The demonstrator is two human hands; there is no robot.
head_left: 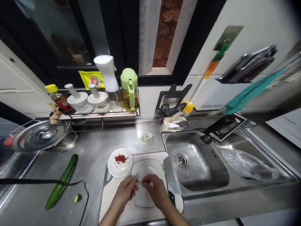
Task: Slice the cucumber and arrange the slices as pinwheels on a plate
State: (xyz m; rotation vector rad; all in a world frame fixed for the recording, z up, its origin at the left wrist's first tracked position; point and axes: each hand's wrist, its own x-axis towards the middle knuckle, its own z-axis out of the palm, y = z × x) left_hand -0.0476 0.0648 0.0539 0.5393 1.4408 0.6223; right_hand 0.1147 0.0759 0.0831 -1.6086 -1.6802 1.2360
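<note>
My left hand (127, 190) and my right hand (155, 189) meet above a white square plate (144, 201), fingertips pinched close together. Between them is a small, thin greenish slice (142, 184), mostly hidden by the fingers; it looks like cucumber. The plate lies on a pale cutting board (110, 205). At the board's upper left, a round white dish (113, 169) holds small red dried berries (121, 158). A knife (173, 175) lies along the board's right side, with some green-edged slices (164, 168) beside its blade.
A whole cucumber (61, 182) and a cut cucumber end (78, 198) lie on the steel counter at left. Cucumber slices (147, 137) sit behind the board. The sink (197, 160) is at right. A lidded pot (42, 138) and a rack with an oil jug (129, 91) stand behind.
</note>
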